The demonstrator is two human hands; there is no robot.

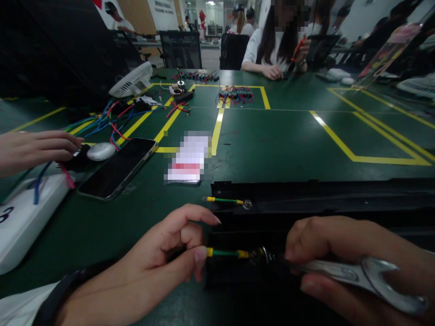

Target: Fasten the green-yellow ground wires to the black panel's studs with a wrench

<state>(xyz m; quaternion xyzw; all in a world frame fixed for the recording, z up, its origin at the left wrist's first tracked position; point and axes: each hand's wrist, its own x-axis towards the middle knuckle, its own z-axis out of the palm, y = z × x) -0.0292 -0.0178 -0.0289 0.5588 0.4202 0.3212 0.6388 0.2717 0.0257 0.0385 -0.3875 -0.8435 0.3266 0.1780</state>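
My left hand [163, 258] pinches the end of a short green wire with yellow sleeves [224, 253] at the left edge of a long black rail [306, 199]. My right hand [343, 262] is closed round a silver open-ended spanner [360, 276] whose far end sits on the nut at the wire's ring terminal [263, 254]. A second green wire [224, 200] lies fastened by a screw higher on the rail.
A black phone [117, 168] and a blurred card [188, 158] lie on the green table with yellow lines. Another person's hand [34, 149] rests at left by a white box [23, 217], coloured wires [102, 122] and a white fan [132, 80]. A person sits opposite near a wire bundle [236, 95].
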